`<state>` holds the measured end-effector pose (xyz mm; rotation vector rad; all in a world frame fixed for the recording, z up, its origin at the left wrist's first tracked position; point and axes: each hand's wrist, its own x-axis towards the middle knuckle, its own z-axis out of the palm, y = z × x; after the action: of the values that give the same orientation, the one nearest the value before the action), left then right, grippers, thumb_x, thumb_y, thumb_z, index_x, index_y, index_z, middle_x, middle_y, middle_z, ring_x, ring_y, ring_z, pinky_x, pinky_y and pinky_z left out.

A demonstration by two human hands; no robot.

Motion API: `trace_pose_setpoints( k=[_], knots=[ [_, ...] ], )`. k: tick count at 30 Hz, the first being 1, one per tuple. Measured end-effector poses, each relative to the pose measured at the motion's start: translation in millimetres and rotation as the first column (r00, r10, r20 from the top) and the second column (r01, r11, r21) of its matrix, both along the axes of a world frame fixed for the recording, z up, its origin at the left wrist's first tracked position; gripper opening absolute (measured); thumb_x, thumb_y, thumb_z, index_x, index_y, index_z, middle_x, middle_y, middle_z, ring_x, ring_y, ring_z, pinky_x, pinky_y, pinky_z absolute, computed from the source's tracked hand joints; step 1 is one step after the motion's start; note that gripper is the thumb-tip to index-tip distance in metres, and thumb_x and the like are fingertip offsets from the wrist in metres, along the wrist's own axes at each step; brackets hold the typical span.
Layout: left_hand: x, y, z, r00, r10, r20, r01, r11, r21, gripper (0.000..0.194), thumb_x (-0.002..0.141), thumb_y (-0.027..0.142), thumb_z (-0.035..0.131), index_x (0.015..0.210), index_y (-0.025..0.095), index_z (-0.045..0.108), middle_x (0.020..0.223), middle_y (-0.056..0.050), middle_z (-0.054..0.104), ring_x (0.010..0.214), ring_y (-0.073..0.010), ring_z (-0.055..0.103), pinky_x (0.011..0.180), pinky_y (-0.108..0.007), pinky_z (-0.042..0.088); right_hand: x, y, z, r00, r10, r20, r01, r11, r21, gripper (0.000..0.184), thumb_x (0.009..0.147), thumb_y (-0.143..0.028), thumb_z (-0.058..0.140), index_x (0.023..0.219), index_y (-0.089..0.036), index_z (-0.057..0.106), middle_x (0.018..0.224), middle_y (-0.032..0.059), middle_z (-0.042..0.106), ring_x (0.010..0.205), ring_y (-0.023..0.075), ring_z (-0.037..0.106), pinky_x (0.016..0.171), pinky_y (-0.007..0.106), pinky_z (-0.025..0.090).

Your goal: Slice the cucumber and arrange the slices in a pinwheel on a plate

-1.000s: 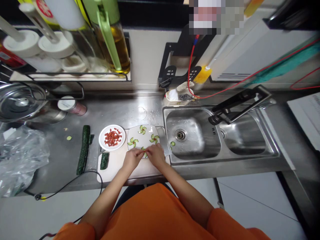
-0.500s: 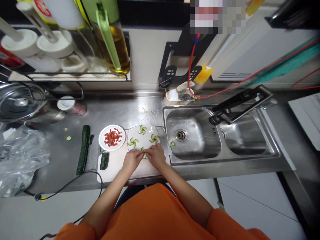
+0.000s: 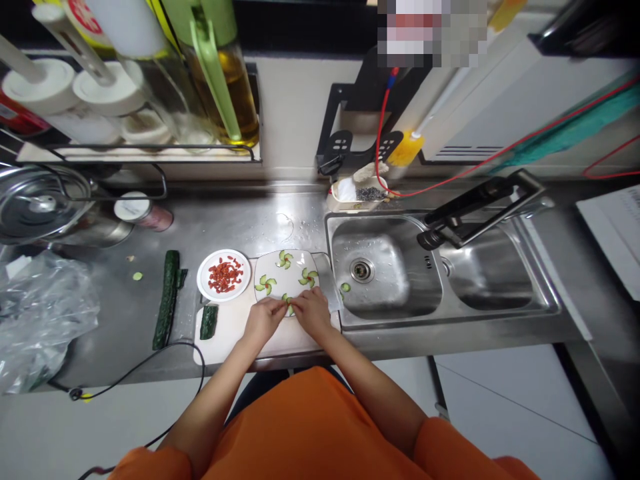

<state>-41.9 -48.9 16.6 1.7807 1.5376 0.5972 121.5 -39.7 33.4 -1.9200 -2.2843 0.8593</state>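
- The white plate (image 3: pixel 287 280) sits just below the middle of the frame; it is squarish with rounded corners, a thin dark edge and a glossy face.
- Three green pinwheels of curved cucumber slices show whole on it: the upper one (image 3: pixel 285 259), the left one (image 3: pixel 265 285) and the right one (image 3: pixel 309 278). Their slices are pale inside with darker green skin, fanned around a small reddish centre.
- At the plate's lower edge, more cucumber slices (image 3: pixel 286 297) show, partly hidden by my fingers.
- My left hand (image 3: pixel 266 319) and right hand (image 3: pixel 312 311) meet there, fingertips drawn together; I cannot tell whether either pinches anything.
- Left of the plate, a round white dish (image 3: pixel 203 283) holds wrinkled red pieces (image 3: pixel 225 274).
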Motion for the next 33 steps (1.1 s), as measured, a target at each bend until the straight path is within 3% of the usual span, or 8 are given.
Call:
trace_pose_setpoints(
  k=[11, 24, 33],
  knots=[
    [-0.2, -0.4, 3.8, 1.0, 0.014, -0.001, -0.014, 1.0, -0.013, 0.014, 0.08, 0.026, 0.059, 0.084, 0.02, 0.071, 0.076, -0.003, 0.068, 0.072, -0.0133, 0.062, 0.069, -0.024, 0.048, 1.6, -0.9, -2.0, 0.999, -0.017, -0.04, 0.017, 1.0, 0.0, 0.022, 0.089, -0.034, 0.048, 0.095, -0.031, 0.07, 0.092, 0.0031, 0.063, 0.097, 0.0211, 0.043, 0.071, 0.03, 0.029],
    [-2.1, -1.1, 2.8, 1.0, 0.02, -0.001, -0.02, 1.0, -0.005, 0.013, 0.079, 0.026, 0.06, 0.082, 0.02, 0.07, 0.077, -0.003, 0.068, 0.072, -0.0137, 0.061, 0.069, -0.025, 0.048, -4.5, -4.0, 1.1, 0.999, -0.002, 0.041, 0.003, 1.0, -0.016, 0.019, 0.088, -0.035, 0.052, 0.082, -0.024, 0.066, 0.091, 0.0033, 0.064, 0.101, 0.0223, 0.043, 0.071, 0.03, 0.028],
    [-2.1, -1.5, 3.7, 0.999, 0.04, 0.008, -0.039, 0.999, -0.018, 0.012, 0.078, 0.025, 0.06, 0.081, 0.019, 0.07, 0.076, -0.003, 0.068, 0.069, -0.013, 0.061, 0.067, -0.024, 0.047, 0.7, -6.6, -5.7, 0.995, -0.096, -0.032, 0.097, 0.995, 0.023, 0.017, 0.086, -0.033, 0.054, 0.082, -0.023, 0.067, 0.087, 0.0027, 0.064, 0.096, 0.0202, 0.045, 0.067, 0.028, 0.026]
  ],
)
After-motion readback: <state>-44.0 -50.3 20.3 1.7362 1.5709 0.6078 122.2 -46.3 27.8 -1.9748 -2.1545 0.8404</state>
